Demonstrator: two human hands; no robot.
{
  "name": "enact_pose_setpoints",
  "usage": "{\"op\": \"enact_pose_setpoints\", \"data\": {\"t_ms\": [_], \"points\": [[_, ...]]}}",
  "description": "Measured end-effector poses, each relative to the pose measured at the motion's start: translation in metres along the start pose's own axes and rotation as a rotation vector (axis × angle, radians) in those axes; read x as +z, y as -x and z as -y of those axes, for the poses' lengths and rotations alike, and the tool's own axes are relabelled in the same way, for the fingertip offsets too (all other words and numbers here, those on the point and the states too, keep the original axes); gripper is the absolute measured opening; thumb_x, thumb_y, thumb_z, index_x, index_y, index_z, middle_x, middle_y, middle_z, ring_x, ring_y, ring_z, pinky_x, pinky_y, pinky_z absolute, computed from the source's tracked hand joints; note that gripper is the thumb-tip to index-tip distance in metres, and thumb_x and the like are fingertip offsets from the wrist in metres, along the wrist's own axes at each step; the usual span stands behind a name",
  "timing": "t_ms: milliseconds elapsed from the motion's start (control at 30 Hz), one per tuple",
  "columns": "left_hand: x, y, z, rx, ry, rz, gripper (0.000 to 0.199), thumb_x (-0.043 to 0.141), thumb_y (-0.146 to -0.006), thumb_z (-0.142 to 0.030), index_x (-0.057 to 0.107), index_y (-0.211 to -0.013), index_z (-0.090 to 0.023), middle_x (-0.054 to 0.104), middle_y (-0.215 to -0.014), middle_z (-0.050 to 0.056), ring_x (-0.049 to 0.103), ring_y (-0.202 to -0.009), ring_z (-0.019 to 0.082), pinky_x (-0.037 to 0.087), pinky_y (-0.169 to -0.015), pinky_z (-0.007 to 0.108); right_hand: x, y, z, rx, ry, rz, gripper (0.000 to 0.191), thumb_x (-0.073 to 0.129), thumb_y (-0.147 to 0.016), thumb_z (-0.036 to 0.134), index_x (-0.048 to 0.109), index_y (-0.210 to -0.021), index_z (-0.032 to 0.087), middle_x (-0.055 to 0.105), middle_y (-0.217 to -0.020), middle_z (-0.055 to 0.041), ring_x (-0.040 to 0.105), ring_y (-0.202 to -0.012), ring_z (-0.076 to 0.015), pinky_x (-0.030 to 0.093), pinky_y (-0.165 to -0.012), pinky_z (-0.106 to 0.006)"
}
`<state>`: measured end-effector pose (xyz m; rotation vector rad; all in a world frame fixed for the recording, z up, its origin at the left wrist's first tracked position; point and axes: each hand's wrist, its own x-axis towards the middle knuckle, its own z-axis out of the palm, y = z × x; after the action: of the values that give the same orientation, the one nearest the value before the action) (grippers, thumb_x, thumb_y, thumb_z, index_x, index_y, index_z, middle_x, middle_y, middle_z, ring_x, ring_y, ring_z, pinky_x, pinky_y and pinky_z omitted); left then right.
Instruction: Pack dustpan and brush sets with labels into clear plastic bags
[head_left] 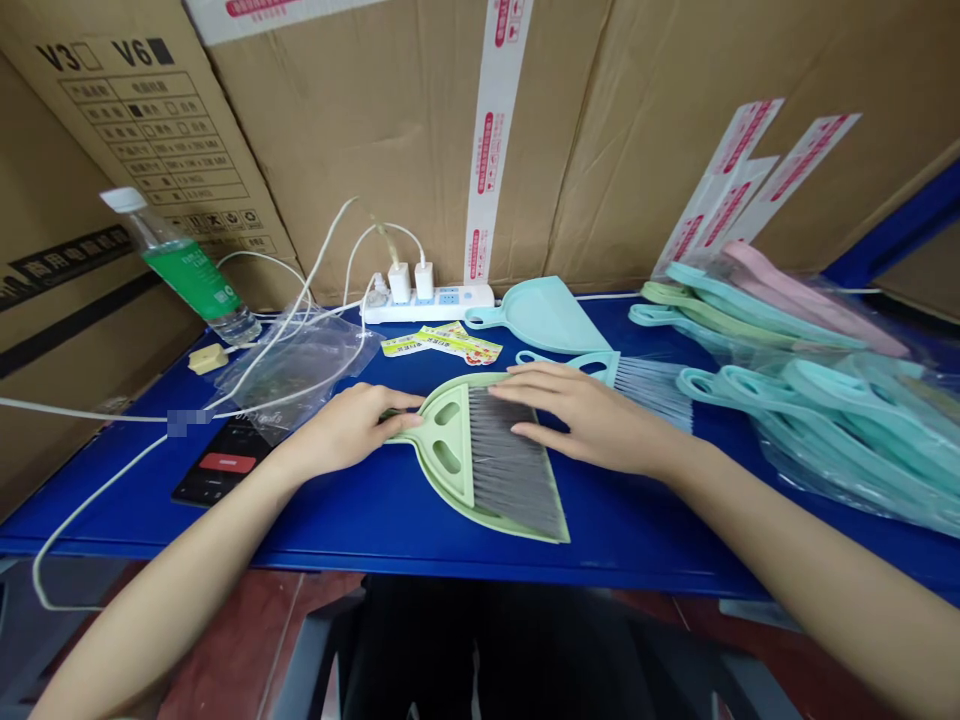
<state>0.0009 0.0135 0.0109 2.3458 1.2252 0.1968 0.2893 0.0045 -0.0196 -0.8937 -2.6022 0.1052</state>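
Observation:
A green dustpan lies on the blue table, with a green brush with grey bristles nested on it. My left hand pinches the handle end at the left, thumb and fingers closed round it. Fingers extended, my right hand rests on the upper part of the bristles. Behind it lie a light blue dustpan and a light blue brush, its handle partly behind my right hand.
Bagged dustpans and brushes pile up at the right. A power strip, labels, a bottle, a plastic bag, a phone and white cables stand or lie at the back and left. Cardboard rises behind.

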Motion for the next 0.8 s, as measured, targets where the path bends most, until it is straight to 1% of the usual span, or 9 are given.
{"op": "enact_pose_setpoints", "data": {"t_ms": [100,167,267,333,533,600,667,733,800], "points": [[0.0,0.001,0.0,-0.041,-0.069,0.006,0.038,0.049,-0.097,-0.039,0.069,-0.128,-0.028,0.07,-0.129,0.003,0.068,-0.116,0.025,0.05,-0.096,0.029,-0.002,-0.004,-0.004,0.143,0.068,-0.071,0.051,0.043,-0.1,0.031,0.047,-0.148,0.016,0.071,-0.122,-0.0144,0.064,-0.114,-0.0299,0.052,-0.096,-0.053],[0.0,0.002,-0.001,-0.061,-0.092,0.014,0.038,0.05,-0.098,-0.038,0.067,-0.13,-0.027,0.069,-0.13,0.004,0.067,-0.118,0.025,0.05,-0.097,0.03,-0.005,-0.01,-0.011,0.178,0.169,-0.092,0.05,0.039,-0.1,0.028,0.048,-0.147,0.013,0.071,-0.122,-0.0168,0.065,-0.112,-0.0307,0.053,-0.094,-0.052],[0.0,0.002,0.0,-0.065,-0.106,0.013,0.037,0.051,-0.098,-0.037,0.067,-0.13,-0.027,0.069,-0.131,0.004,0.067,-0.118,0.025,0.049,-0.097,0.031,-0.006,-0.027,-0.025,0.081,0.38,0.052,0.044,0.037,-0.097,0.016,0.062,-0.133,0.014,0.072,-0.121,-0.0162,0.064,-0.113,-0.0303,0.051,-0.092,-0.05],[0.0,0.002,0.0,-0.057,-0.113,0.003,0.036,0.051,-0.098,-0.037,0.068,-0.129,-0.028,0.069,-0.129,0.004,0.067,-0.117,0.024,0.049,-0.097,0.03,-0.006,-0.041,-0.033,0.044,0.407,0.11,0.04,0.042,-0.092,0.01,0.07,-0.12,0.015,0.073,-0.12,-0.0153,0.063,-0.115,-0.0307,0.049,-0.094,-0.049],[0.0,0.001,0.001,-0.043,-0.105,0.016,0.033,0.054,-0.098,-0.034,0.068,-0.128,-0.029,0.07,-0.128,0.004,0.071,-0.108,0.024,0.05,-0.088,0.028,0.002,-0.071,-0.039,0.003,0.451,0.248,0.03,0.047,-0.092,0.003,0.074,-0.1,0.014,0.076,-0.104,-0.0129,0.065,-0.108,-0.0271,0.049,-0.094,-0.043],[-0.001,0.001,0.0,-0.05,-0.106,0.02,0.034,0.054,-0.098,-0.034,0.068,-0.128,-0.028,0.072,-0.124,0.004,0.072,-0.102,0.023,0.049,-0.085,0.028,0.004,-0.075,-0.039,0.011,0.471,0.269,0.02,0.054,-0.097,0.015,0.07,-0.108,0.016,0.072,-0.112,-0.0111,0.065,-0.105,-0.0245,0.052,-0.092,-0.044],[-0.001,0.001,-0.001,-0.058,-0.105,0.021,0.034,0.054,-0.098,-0.034,0.068,-0.128,-0.028,0.075,-0.118,0.004,0.073,-0.097,0.023,0.049,-0.082,0.027,0.005,-0.076,-0.039,0.021,0.482,0.265,0.018,0.058,-0.097,0.025,0.068,-0.111,0.018,0.07,-0.114,-0.01,0.066,-0.101,-0.0226,0.054,-0.089,-0.042],[-0.001,0.001,-0.002,-0.059,-0.095,0.024,0.033,0.055,-0.098,-0.034,0.069,-0.128,-0.029,0.077,-0.115,0.003,0.073,-0.093,0.022,0.048,-0.079,0.027,0.003,-0.077,-0.039,0.027,0.481,0.229,0.016,0.056,-0.096,0.019,0.07,-0.102,0.017,0.073,-0.104,-0.0105,0.068,-0.095,-0.0226,0.052,-0.086,-0.04],[-0.001,0.001,-0.002,-0.056,-0.08,0.029,0.033,0.055,-0.097,-0.033,0.069,-0.127,-0.028,0.077,-0.113,0.003,0.072,-0.089,0.021,0.048,-0.077,0.026,-0.003,-0.076,-0.037,0.035,0.471,0.17,0.023,0.051,-0.093,0.011,0.072,-0.085,0.015,0.075,-0.088,-0.0116,0.069,-0.087,-0.0238,0.049,-0.082,-0.038]]}}
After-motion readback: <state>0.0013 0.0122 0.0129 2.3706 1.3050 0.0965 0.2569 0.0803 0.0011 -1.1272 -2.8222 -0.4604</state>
